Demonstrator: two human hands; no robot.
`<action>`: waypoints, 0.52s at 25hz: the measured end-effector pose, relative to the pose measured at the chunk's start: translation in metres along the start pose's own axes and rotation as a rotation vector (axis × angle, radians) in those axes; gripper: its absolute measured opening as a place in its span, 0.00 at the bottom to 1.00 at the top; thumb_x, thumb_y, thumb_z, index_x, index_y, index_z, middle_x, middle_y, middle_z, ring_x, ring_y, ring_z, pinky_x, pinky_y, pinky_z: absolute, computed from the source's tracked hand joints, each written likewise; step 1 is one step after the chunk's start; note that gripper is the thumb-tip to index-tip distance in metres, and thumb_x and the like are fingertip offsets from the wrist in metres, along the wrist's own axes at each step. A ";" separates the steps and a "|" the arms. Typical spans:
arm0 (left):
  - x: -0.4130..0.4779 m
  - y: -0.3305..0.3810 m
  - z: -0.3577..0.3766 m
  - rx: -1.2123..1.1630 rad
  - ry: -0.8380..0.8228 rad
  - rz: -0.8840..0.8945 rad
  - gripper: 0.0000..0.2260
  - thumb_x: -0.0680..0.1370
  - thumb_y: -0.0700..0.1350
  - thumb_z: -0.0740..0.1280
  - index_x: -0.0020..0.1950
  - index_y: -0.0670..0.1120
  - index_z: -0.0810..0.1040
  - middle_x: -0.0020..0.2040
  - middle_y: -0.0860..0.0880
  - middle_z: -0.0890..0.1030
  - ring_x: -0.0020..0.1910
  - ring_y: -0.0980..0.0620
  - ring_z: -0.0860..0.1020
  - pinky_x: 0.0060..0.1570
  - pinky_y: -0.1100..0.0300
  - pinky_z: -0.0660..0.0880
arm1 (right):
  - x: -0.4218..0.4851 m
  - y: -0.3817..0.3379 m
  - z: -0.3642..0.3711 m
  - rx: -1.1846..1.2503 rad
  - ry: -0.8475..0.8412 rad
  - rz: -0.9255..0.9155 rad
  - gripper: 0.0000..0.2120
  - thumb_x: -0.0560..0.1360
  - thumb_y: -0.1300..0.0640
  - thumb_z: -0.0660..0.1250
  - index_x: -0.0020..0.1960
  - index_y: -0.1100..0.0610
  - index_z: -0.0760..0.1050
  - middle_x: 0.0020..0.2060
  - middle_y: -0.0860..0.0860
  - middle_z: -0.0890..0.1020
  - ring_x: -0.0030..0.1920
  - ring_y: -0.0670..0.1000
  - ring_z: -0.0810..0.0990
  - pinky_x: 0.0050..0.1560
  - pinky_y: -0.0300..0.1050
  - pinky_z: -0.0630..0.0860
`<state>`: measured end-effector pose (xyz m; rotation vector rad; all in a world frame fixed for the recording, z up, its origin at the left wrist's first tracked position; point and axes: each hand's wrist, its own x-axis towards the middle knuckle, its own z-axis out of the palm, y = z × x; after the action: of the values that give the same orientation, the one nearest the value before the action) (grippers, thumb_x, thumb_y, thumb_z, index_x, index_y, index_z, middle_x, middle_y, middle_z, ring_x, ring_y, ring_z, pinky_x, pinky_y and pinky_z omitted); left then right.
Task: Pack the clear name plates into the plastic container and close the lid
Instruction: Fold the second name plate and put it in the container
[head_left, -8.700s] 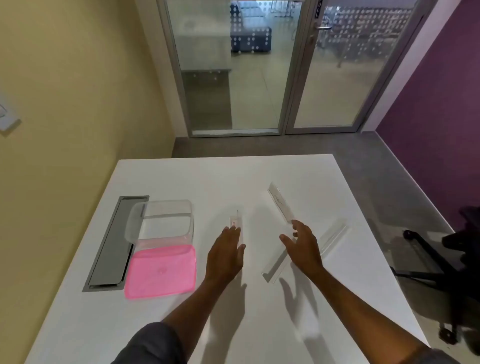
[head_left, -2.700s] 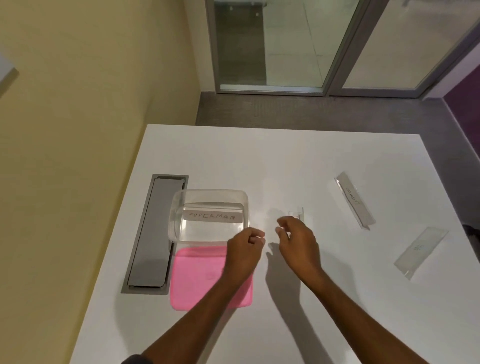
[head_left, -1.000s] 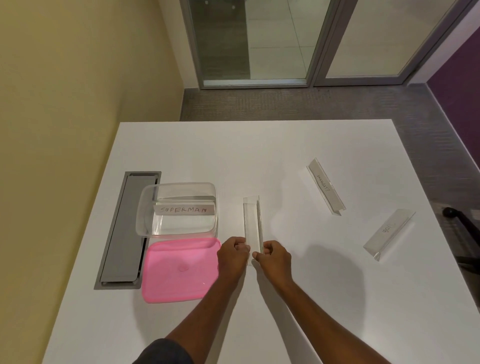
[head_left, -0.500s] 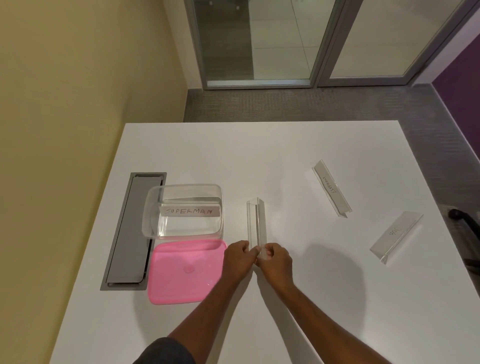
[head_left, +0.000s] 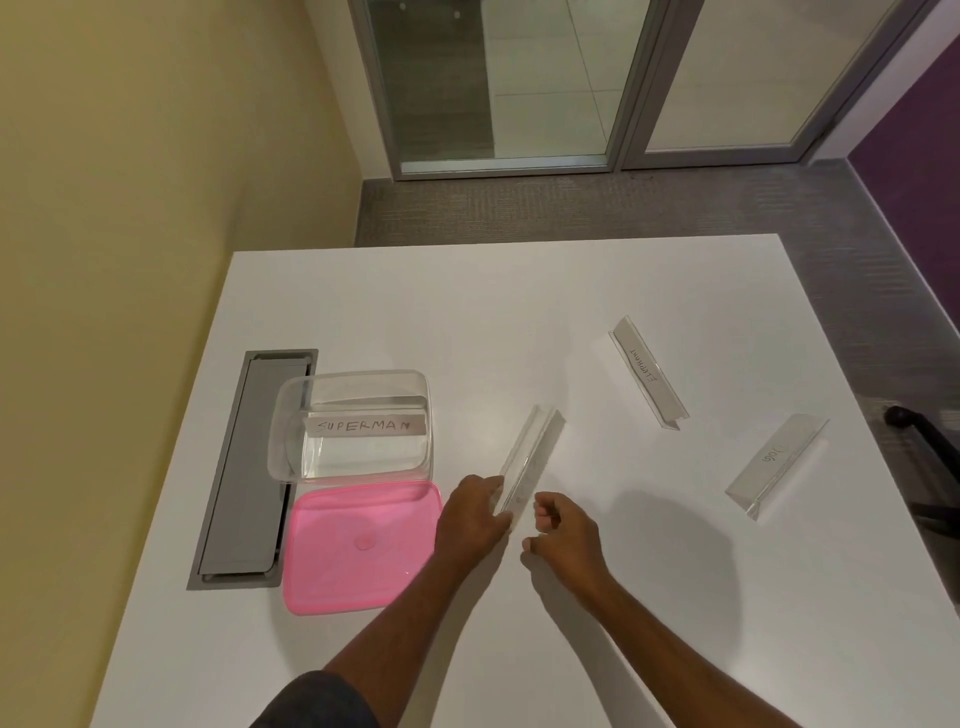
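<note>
Your left hand (head_left: 470, 519) pinches the near end of a clear name plate (head_left: 530, 457), right hand (head_left: 563, 530) loosely curled beside it; judged light, stiff, slippery

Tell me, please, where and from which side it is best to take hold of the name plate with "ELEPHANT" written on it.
Probably take the ELEPHANT plate at the middle of its length, from above, with fingers pinching across its narrow width. It lies free on the table as a long, thin strip, so a middle grip should keep it level.

Even, soft light from overhead; faint shadows beside the arms on the desk (head_left: 519, 322); edges bend outward.
</note>
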<state>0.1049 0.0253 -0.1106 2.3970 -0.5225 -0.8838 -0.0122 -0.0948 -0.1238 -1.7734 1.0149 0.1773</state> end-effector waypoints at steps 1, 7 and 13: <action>0.001 0.001 -0.002 0.031 -0.007 0.022 0.26 0.78 0.46 0.72 0.76 0.50 0.77 0.66 0.47 0.81 0.62 0.48 0.81 0.58 0.53 0.82 | 0.001 0.003 -0.009 -0.002 0.008 0.001 0.29 0.68 0.67 0.83 0.67 0.57 0.78 0.55 0.52 0.83 0.55 0.53 0.83 0.52 0.39 0.83; 0.003 -0.003 -0.008 0.221 -0.050 0.191 0.23 0.81 0.39 0.64 0.75 0.52 0.78 0.72 0.53 0.80 0.71 0.50 0.76 0.64 0.54 0.76 | 0.017 0.015 -0.074 -0.070 0.135 -0.067 0.26 0.69 0.72 0.78 0.64 0.57 0.80 0.52 0.56 0.82 0.53 0.59 0.84 0.48 0.45 0.83; 0.005 -0.006 -0.005 0.257 -0.026 0.272 0.23 0.81 0.38 0.65 0.74 0.52 0.79 0.71 0.53 0.81 0.70 0.49 0.77 0.60 0.54 0.79 | 0.036 0.017 -0.112 -0.272 0.206 -0.151 0.20 0.72 0.66 0.79 0.57 0.51 0.78 0.53 0.50 0.80 0.50 0.50 0.82 0.37 0.31 0.77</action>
<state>0.1128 0.0293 -0.1129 2.4606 -0.9986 -0.7657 -0.0388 -0.2093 -0.1051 -2.1427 1.0342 0.0395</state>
